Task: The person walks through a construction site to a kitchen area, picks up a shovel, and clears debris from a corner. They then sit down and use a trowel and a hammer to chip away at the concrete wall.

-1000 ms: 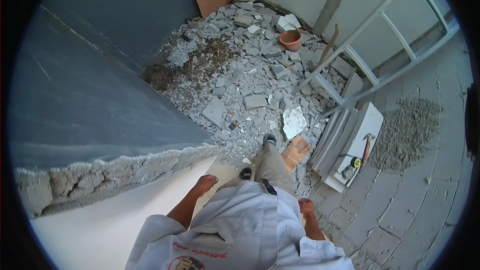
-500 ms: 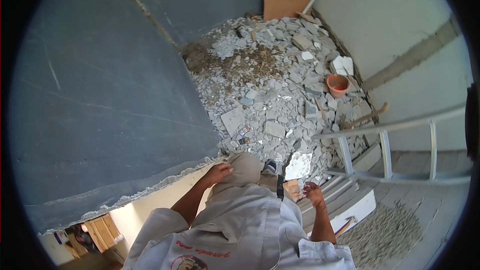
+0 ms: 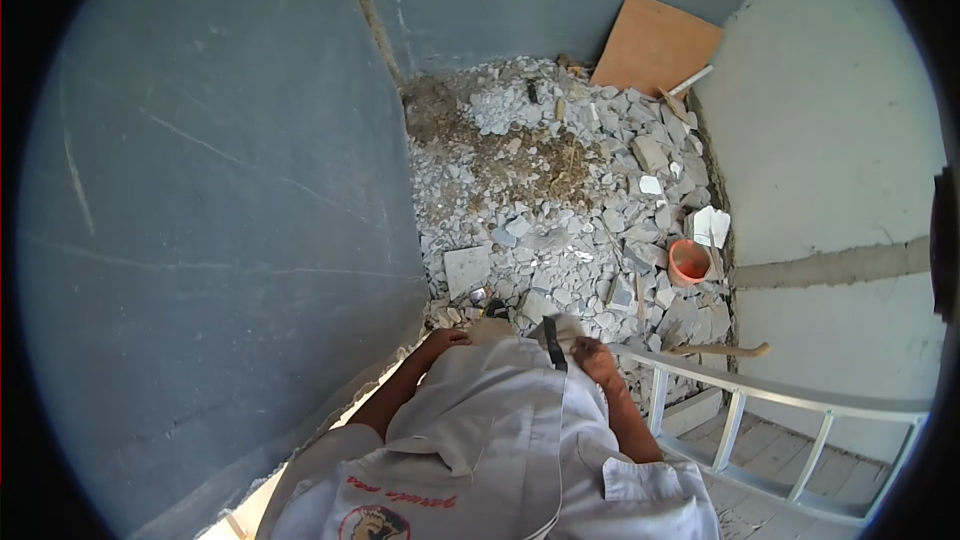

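Note:
My left hand [image 3: 447, 338] rests against the side of my left thigh, with its fingers loosely stretched over the beige trousers. On the other side, my right hand [image 3: 595, 360] hangs beside my right leg, fingers slightly bent and a little blurred. Neither hand shows anything held. Between them, the dark end of a belt [image 3: 554, 342] sticks out from under my light grey shirt [image 3: 490, 410]. A dark shoe [image 3: 496, 309] shows ahead of my left leg, on broken rubble [image 3: 560, 290]. An aluminium ladder [image 3: 735, 410] lies just right of my right hand.
Rubble covers the floor ahead, with an orange bucket [image 3: 688, 262] standing on it at the right. A brown board [image 3: 655, 45] leans in the far corner. A wooden handle [image 3: 735, 350] lies beyond the ladder. A grey wall [image 3: 240, 200] rises close on my left.
I have stepped forward and the view has turned, so the bucket, board and ladder sit lower and the rubble is nearer. My right hand has come in closer to my leg.

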`<move>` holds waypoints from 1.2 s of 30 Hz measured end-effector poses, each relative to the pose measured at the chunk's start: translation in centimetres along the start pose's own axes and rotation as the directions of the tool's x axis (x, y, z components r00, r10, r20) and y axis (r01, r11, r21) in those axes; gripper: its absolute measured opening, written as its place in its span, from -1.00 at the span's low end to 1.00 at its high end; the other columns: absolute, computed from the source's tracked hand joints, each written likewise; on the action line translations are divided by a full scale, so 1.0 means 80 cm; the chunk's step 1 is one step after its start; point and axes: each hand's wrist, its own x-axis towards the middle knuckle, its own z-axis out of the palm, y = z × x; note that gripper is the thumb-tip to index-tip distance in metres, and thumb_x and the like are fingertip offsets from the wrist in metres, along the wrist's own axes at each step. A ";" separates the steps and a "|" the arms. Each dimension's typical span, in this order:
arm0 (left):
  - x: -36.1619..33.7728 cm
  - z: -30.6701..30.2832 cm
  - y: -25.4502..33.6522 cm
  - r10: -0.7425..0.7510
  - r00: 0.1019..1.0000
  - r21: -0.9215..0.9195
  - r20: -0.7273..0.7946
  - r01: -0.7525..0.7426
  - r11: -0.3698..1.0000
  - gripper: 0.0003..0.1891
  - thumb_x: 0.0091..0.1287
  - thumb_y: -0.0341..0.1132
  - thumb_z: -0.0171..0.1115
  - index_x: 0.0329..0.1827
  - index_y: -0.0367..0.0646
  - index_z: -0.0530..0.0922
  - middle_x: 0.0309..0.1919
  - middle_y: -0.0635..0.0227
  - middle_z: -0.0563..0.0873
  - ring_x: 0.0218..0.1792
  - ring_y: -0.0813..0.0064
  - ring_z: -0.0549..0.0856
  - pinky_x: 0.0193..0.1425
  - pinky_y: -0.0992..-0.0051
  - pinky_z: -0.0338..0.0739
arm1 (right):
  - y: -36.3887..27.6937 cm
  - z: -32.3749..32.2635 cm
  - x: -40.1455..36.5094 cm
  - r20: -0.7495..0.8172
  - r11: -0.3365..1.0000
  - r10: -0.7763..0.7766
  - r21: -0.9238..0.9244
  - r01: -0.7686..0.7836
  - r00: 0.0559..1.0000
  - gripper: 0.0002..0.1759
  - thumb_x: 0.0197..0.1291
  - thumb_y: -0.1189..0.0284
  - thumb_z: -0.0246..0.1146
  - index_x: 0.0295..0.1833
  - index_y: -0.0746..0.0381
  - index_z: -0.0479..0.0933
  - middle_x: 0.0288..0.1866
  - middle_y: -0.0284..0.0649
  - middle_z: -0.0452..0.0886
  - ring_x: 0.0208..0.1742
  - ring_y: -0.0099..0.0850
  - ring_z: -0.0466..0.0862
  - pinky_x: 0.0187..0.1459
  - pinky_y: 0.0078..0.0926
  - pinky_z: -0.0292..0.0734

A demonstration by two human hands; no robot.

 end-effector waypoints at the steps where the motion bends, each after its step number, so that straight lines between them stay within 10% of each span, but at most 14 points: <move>1: 0.017 -0.007 -0.006 0.032 0.999 0.048 0.020 -0.033 0.998 -0.69 0.32 -0.17 0.26 0.00 -0.16 0.70 -0.21 0.33 0.78 -0.22 0.59 0.71 -0.04 0.50 0.56 | 0.007 -0.003 0.014 -0.140 0.977 0.024 0.214 0.006 0.990 -0.73 0.09 0.43 0.34 -0.10 0.30 0.59 -0.25 -0.08 0.69 -0.21 -0.21 0.69 -0.13 -0.36 0.56; 4: 0.067 -0.020 -0.062 0.091 0.995 0.034 0.050 -0.093 0.995 -0.64 0.24 -0.02 0.26 -0.04 -0.02 0.73 -0.20 0.29 0.79 -0.17 0.38 0.75 -0.02 0.42 0.57 | -0.070 -0.063 0.074 -0.063 0.985 -0.114 -0.136 0.104 0.992 -0.81 0.08 0.48 0.35 -0.20 0.32 0.58 -0.32 -0.12 0.68 -0.26 -0.28 0.67 -0.15 -0.41 0.54; 8: 0.093 -0.040 -0.037 0.095 0.992 0.343 0.089 -0.120 0.932 -0.61 0.23 0.05 0.15 -0.03 0.08 0.73 -0.16 0.30 0.77 -0.14 0.25 0.75 -0.01 0.37 0.59 | -0.108 -0.083 0.157 -0.086 0.998 -0.061 -0.010 0.060 0.994 -0.83 0.14 0.40 0.30 -0.32 0.31 0.59 -0.33 0.02 0.66 -0.23 0.00 0.66 -0.14 -0.19 0.54; 12: 0.118 -0.056 -0.017 0.112 0.992 0.245 -0.057 -0.095 0.965 -0.67 0.26 -0.07 0.21 -0.01 0.05 0.72 -0.15 0.29 0.77 -0.12 0.27 0.74 -0.01 0.36 0.58 | -0.120 -0.103 0.227 0.060 1.000 0.020 0.007 -0.020 0.998 -0.71 0.23 0.29 0.26 -0.36 0.33 0.57 -0.41 0.04 0.65 -0.29 0.03 0.65 -0.21 -0.15 0.53; 17: 0.179 -0.093 0.055 -0.270 0.948 -0.423 -0.167 0.178 0.888 -0.72 0.26 -0.10 0.22 -0.12 -0.03 0.73 -0.18 0.23 0.77 -0.15 0.23 0.74 -0.03 0.32 0.58 | -0.166 -0.156 0.366 0.207 0.973 -0.046 -0.212 0.091 0.977 -0.59 0.24 0.20 0.27 -0.45 0.35 0.53 -0.56 -0.03 0.57 -0.50 -0.22 0.59 -0.37 -0.28 0.48; 27: 0.342 -0.222 0.253 -0.105 0.924 0.234 -0.367 0.201 0.951 -0.70 0.29 -0.08 0.20 -0.26 -0.14 0.68 -0.31 0.11 0.73 -0.21 0.04 0.69 -0.08 0.22 0.55 | -0.217 -0.324 0.650 0.418 0.967 0.109 -0.255 0.001 0.902 -0.53 0.15 0.09 0.30 -0.37 0.36 0.62 -0.41 0.10 0.65 -0.30 0.00 0.68 -0.19 -0.14 0.55; 36: 0.357 -0.334 0.380 -0.269 0.891 -0.086 -0.365 0.256 0.963 -0.75 0.34 -0.20 0.22 -0.38 -0.21 0.62 -0.55 0.31 0.60 -0.47 0.50 0.52 -0.32 0.39 0.45 | -0.226 -0.344 0.747 0.543 0.961 0.123 -0.274 0.037 0.831 -0.51 0.16 0.02 0.28 -0.31 0.30 0.63 -0.31 0.04 0.68 -0.18 -0.04 0.69 -0.07 -0.16 0.56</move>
